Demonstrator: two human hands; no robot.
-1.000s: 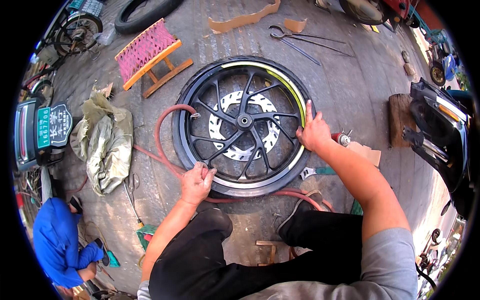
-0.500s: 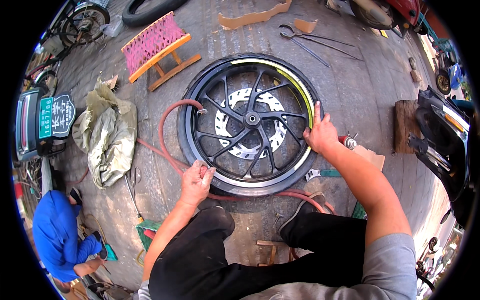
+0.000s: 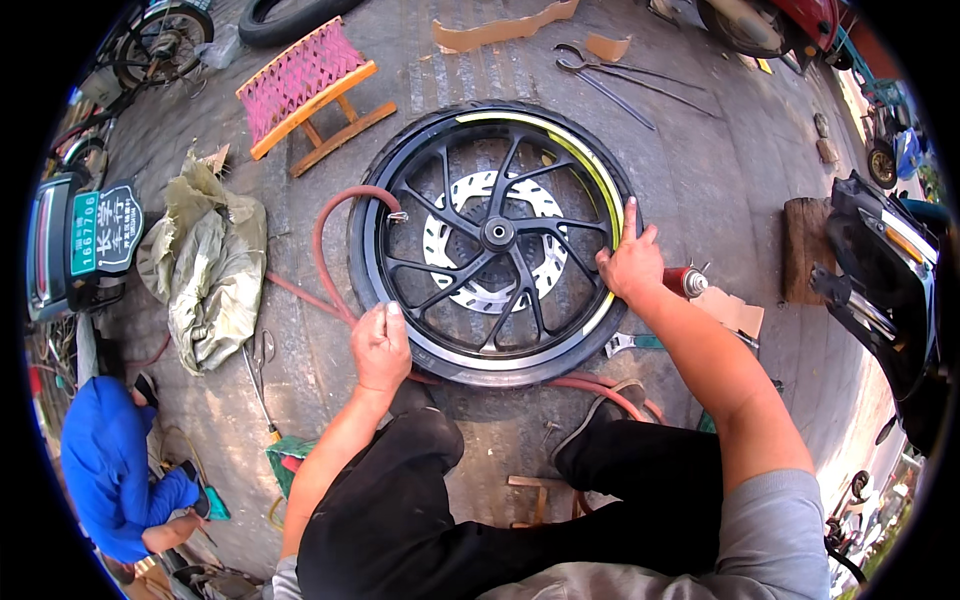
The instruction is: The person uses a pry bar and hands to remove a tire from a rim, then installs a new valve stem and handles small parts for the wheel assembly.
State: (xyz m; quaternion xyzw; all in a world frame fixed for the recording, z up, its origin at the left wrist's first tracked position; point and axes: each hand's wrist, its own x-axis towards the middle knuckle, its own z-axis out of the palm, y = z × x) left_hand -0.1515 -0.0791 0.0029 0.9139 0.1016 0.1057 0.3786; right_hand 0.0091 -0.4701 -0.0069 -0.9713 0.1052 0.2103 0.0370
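A black motorcycle wheel (image 3: 465, 362) with its tyre lies flat on the ground before my knees, its spokes and silver brake disc (image 3: 440, 270) facing up. A yellow-green stripe runs along part of the rim. My right hand (image 3: 634, 264) rests on the right side of the wheel, index finger stretched along the tyre and thumb apart over the rim. At the wheel's near left edge my left hand (image 3: 382, 345) is closed, thumb up; whatever lies inside its fingers is hidden. A red hose (image 3: 320, 240) with a metal end loops over the wheel's left side.
Beyond the wheel lie a woven stool (image 3: 305, 90), long tongs (image 3: 630, 80) and a loose tyre (image 3: 290, 25). A crumpled sheet (image 3: 205, 275) is at left, near a crouching person in blue (image 3: 110, 470). A red spray can (image 3: 685, 281) and wrench (image 3: 635, 343) sit right; a wooden block (image 3: 806, 250) stands farther right.
My left hand has moved slightly away from me and to the left along the tyre's edge, its thumb now pointing up. My right hand stays on the wheel. The whole view has shifted slightly.
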